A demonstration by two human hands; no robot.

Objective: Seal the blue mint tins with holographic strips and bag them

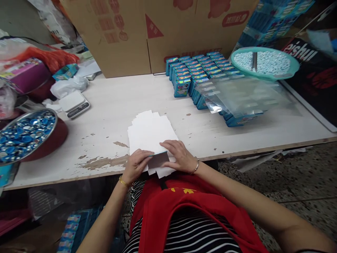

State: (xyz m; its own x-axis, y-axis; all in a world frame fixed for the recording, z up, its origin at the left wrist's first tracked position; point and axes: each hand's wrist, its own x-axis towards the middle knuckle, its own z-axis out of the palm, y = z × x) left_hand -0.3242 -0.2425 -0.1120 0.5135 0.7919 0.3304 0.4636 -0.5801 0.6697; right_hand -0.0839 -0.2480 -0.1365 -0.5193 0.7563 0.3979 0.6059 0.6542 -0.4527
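Observation:
A fanned stack of flat white carton blanks (149, 131) lies at the table's front edge, white faces up. In front of it, one white carton blank (160, 161) stands partly folded, with a thin blue line along its upper edge and a shaded inner face. My left hand (138, 163) is closed on its left end, fingers along the top edge and thumb below. On the right end, my right hand (180, 156) grips it, fingers over the top edge and thumb lower against the near face. More white flaps show below, near my lap.
Rows of filled blue boxes (181, 88) stand at the back right, partly under clear plastic sheets (237, 93). Behind them is a large cardboard box (126, 45). A green basin (296, 68) holds pale pellets. At left are a white scale (75, 103) and a red bowl (59, 135) of blue wrapped pieces.

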